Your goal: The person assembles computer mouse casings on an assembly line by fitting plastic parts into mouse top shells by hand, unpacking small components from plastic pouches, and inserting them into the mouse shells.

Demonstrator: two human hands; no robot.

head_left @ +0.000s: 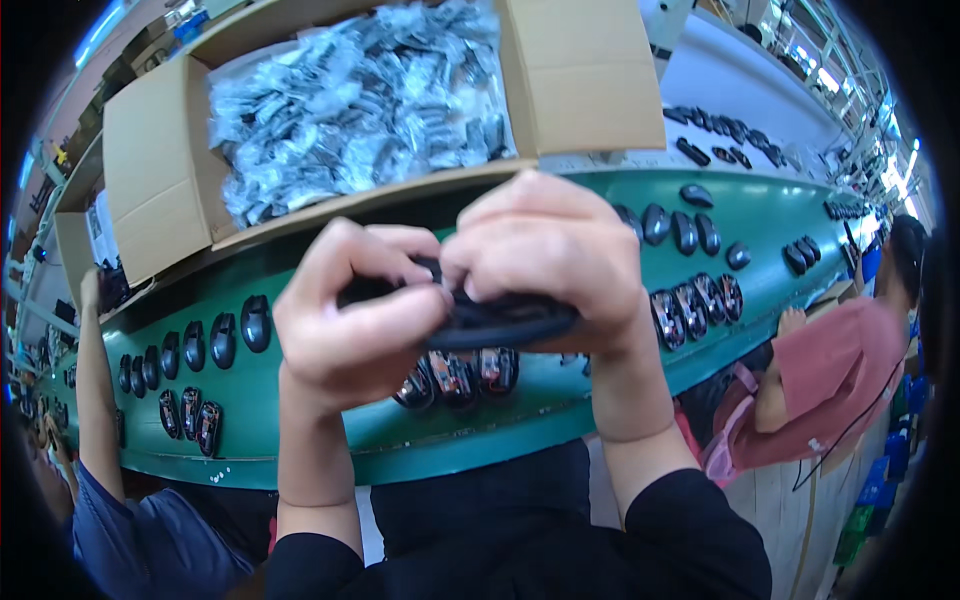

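Both my hands are raised over the green work surface [340,440], holding one black mouse shell [510,328] between them. My left hand [350,310] pinches its left end, thumb and forefinger close to the middle. From the right, my right hand [560,250] curls around the other end, its fingertips almost meeting the left thumb. Motion blurs the shell, and my fingers hide much of it, so its inside is hard to make out. Just beneath my hands lie several opened mice [455,380] with their inner parts showing.
A cardboard box [590,75] full of clear-bagged parts [360,110] stands at the far side. Rows of closed black mice [222,340] lie left and right, with more opened mice [690,310]. Co-workers sit at left [160,540] and right [840,350].
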